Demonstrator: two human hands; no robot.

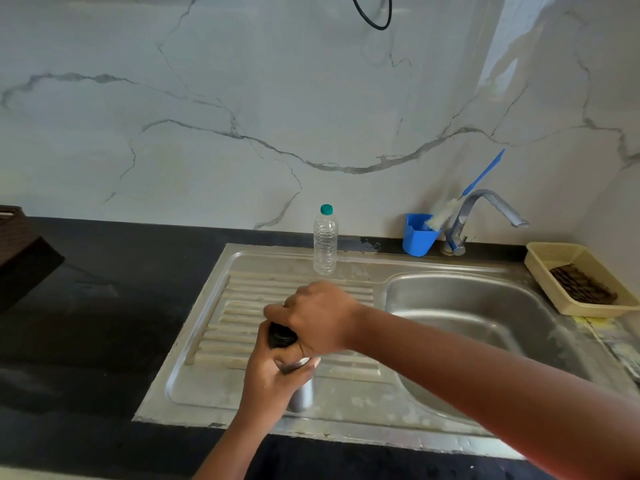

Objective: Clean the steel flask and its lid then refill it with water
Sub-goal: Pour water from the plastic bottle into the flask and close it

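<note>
Right hand [320,315] curled over black lid [281,336]; left hand [273,379] wrapped round flask [302,388] just below, upright on drainboard [214,341]. Flask likely rigid, smooth, slippery if wet; hold mid-body, twist lid at rim. Weight unclear, contents unseen. Neck, threads, most of flask hidden under hands.

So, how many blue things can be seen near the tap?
2: a blue cup left of the tap, and a blue-handled brush standing in it.
</note>
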